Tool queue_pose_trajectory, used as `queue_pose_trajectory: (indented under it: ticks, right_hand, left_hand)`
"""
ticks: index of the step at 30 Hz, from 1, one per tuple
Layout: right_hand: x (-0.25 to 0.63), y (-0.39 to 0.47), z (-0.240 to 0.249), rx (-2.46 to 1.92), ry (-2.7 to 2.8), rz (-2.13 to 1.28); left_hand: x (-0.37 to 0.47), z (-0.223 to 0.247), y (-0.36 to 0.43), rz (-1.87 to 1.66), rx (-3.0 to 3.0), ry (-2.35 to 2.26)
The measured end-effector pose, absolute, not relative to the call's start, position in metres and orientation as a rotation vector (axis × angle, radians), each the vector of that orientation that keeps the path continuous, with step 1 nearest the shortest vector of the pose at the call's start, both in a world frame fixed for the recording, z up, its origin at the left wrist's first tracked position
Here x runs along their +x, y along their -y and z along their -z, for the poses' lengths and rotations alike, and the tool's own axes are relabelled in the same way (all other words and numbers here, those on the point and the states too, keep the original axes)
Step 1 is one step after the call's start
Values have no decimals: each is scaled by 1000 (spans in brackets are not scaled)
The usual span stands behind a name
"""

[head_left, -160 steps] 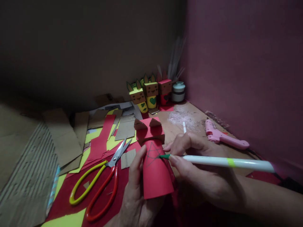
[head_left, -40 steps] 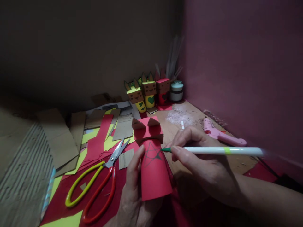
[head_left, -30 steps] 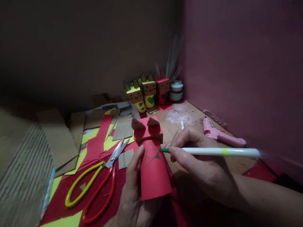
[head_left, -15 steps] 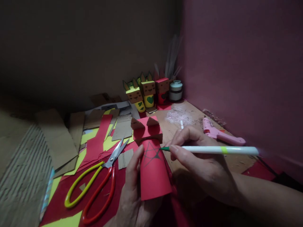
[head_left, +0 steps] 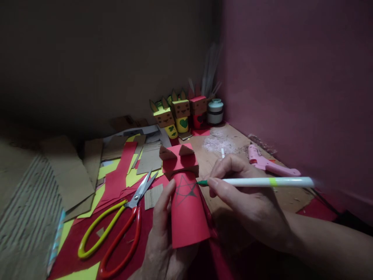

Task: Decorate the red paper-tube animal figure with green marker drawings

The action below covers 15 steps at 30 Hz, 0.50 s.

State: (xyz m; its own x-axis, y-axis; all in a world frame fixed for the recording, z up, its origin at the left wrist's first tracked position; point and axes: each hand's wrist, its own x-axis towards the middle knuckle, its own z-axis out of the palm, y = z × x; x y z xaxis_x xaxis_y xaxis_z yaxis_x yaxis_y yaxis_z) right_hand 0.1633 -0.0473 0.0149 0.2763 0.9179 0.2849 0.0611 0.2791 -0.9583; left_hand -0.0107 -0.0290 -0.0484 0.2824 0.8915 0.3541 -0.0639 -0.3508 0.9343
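My left hand (head_left: 164, 229) is closed round a red paper figure (head_left: 189, 221), made of a tube with a box head and two cardboard ears. A dark star outline (head_left: 185, 190) is drawn on the tube, and part of it is filled in. Between the thumb and fingers of my right hand (head_left: 244, 194) is a white felt-tip marker (head_left: 291, 182) with a yellow-green band. Its green tip is at the star's right point; whether it touches the paper I cannot tell. Scissors (head_left: 134, 201) with one yellow and one red handle lie partly spread, left of the figure.
Several finished box-headed figures (head_left: 181, 111) stand at the back beside a pale jar (head_left: 215, 112). A pink glue gun (head_left: 271, 165) lies on the right, near the wall. Cardboard pieces (head_left: 67, 171) and red paper strips (head_left: 121, 175) cover the left side. A white marker cap (head_left: 223, 152) stands behind my right hand.
The view has shifted slightly, so everything sits a little further left. Both hands keep their hold on the figure and marker, and the tip remains by the star's right point.
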Motion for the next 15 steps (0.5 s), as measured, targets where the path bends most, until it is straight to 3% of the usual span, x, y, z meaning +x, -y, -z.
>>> queue_pose_trajectory:
  ticks: [15]
  right_hand:
    - [162, 48, -18, -1117, 1145, -756]
  left_hand:
    - [-7, 43, 30, -1235, 1574, -757]
